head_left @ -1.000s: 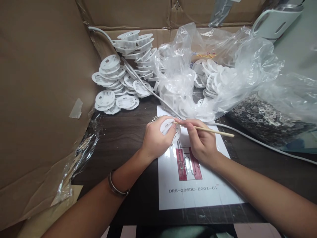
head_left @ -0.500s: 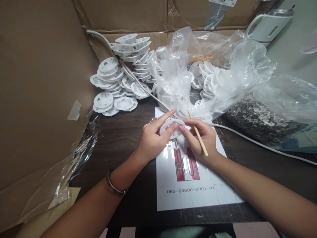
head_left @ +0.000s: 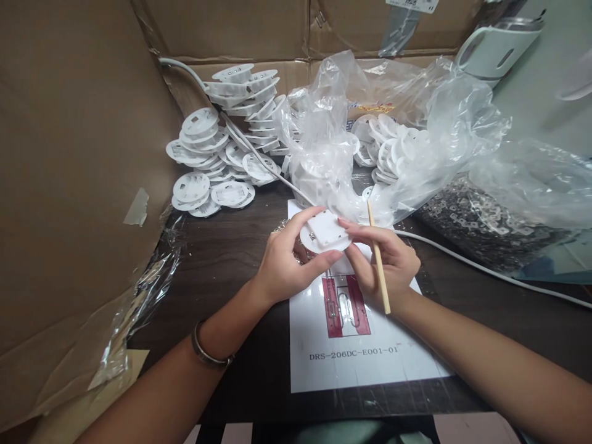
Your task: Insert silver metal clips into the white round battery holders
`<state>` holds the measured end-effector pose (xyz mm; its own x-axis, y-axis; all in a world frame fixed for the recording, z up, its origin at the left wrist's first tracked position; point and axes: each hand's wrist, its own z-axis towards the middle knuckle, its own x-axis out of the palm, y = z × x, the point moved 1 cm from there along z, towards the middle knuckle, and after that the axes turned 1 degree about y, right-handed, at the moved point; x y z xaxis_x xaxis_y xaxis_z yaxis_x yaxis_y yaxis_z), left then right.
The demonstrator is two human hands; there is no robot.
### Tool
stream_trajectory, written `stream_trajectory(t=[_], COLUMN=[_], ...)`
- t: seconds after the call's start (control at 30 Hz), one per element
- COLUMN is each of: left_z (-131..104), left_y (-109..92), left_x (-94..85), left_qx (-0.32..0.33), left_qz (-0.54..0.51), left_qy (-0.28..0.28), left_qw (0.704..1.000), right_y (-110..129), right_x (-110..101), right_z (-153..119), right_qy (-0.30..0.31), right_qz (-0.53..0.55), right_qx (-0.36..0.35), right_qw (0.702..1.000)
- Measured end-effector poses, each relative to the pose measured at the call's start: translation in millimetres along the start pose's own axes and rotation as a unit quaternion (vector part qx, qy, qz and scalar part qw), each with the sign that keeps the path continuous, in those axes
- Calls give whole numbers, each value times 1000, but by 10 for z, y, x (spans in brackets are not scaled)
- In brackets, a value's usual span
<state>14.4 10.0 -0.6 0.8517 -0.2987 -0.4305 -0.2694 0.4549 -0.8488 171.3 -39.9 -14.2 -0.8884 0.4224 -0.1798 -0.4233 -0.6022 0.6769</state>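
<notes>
Above a printed sheet, a round white plastic disc with a raised square middle is tilted so that face shows. My left hand grips the disc by its left edge, thumb along the near rim and fingers on the far side. With its fingertips, my right hand holds the disc's right edge. A thin wooden stick is also held in my right hand, lying across its fingers. Small shiny metal pieces lie under and behind my left hand, partly hidden.
Stacks of white discs stand at the back left. A clear plastic bag holds more discs; another bag of small metal pieces lies on the right. A white cable crosses the table. Cardboard walls stand left and behind.
The disc has been turned over, so its raised square face now shows. My right hand has shifted slightly right, and the stick in it stands more upright.
</notes>
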Motion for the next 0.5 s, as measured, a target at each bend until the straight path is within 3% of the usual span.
stream_trajectory(t=[0.1,0.33,0.5], left_z=[-13,-2,5], left_y=[-34,-19,16], left_x=[13,17,26], left_qx=[3,-13,-61], left_qz=[9,-27,-150], left_qy=[-3,-51,-12], left_qw=[1000,998,987], right_y=[-16,-89,-132], right_x=[8,-86,-84], right_z=[-4,45,47], right_qy=[27,170,111], right_qz=[-3,74,82], right_qx=[-5,52,85], right_qw=[1000,981,987])
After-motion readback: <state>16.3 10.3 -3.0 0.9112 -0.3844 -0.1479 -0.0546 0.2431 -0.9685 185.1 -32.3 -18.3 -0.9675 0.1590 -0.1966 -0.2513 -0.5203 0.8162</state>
